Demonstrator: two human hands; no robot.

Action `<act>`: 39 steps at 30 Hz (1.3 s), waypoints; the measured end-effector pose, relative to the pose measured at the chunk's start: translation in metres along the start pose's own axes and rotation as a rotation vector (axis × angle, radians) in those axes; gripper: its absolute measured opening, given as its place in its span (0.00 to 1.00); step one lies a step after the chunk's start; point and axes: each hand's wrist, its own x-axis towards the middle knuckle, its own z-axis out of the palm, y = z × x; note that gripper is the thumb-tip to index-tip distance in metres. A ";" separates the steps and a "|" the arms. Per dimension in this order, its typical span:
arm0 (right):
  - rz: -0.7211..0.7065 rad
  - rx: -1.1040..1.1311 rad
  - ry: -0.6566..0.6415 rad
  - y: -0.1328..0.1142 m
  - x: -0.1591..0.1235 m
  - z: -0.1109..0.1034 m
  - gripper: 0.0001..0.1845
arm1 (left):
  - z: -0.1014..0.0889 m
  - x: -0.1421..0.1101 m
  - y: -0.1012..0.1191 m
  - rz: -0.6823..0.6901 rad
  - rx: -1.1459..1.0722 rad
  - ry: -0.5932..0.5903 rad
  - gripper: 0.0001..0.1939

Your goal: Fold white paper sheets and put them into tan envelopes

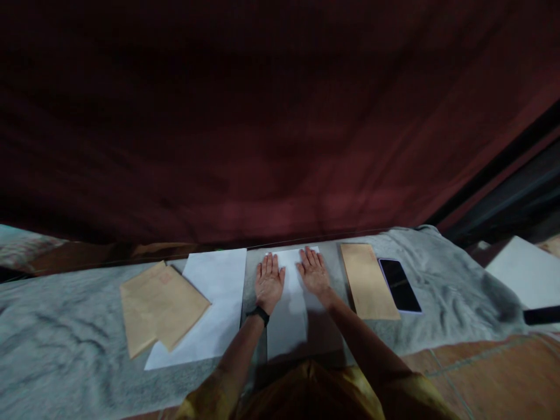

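Observation:
A white sheet of paper [286, 326] lies directly in front of me on a grey cloth [65, 338]. My left hand [269, 282] rests flat on its upper left edge, fingers stretched forward, a dark band round the wrist. Over the upper right of that sheet lies my right hand [314, 273], palm down with the fingers spread a little. Neither hand grips anything. To the left is more white paper [219, 303], partly covered by brown envelopes [164, 306]. A stack of brown envelopes [370, 283] sits just right of my right hand.
Beside the right-hand envelopes lies a phone [400, 286] with a dark screen. A dark red curtain [280, 146] hangs behind the cloth. At far right are a white panel [525, 271] and a black bar-like object [542, 315]. Tiled floor [494, 373] shows at the lower right.

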 end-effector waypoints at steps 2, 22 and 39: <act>0.022 -0.006 0.024 0.002 -0.001 0.002 0.30 | -0.002 -0.002 -0.009 -0.013 0.007 0.006 0.30; 0.058 0.040 0.002 -0.002 -0.037 -0.034 0.31 | -0.017 -0.030 0.004 0.055 -0.018 0.004 0.30; -0.144 0.111 0.019 -0.026 -0.112 -0.059 0.29 | -0.026 -0.117 0.027 0.242 0.070 0.006 0.30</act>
